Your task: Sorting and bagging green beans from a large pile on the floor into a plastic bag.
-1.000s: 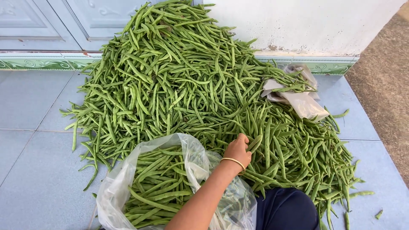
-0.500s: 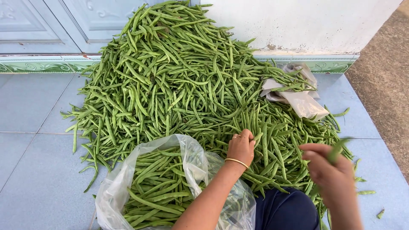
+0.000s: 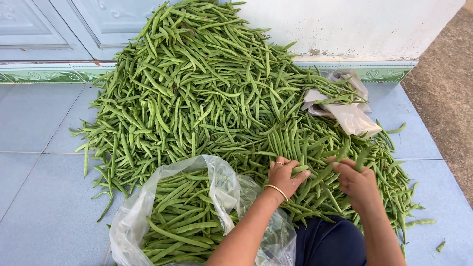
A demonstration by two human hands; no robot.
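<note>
Green beans [image 3: 221,98] heaped on blue tile floor [image 3: 34,123], directly ahead of both hands; pods near fingers lie lengthwise away from person; left hand [image 3: 285,176] curled, pinching pods; right hand [image 3: 358,181] curled on pods; clear plastic bag [image 3: 224,189] just left of left hand

A big heap of long, slim green beans [image 3: 207,93] lies piled on the blue tiled floor [image 3: 34,123], sloping up against the white wall. More green pods (packed roughly lengthwise) fill a clear plastic bag [image 3: 221,184] standing open at the heap's near edge.
</note>
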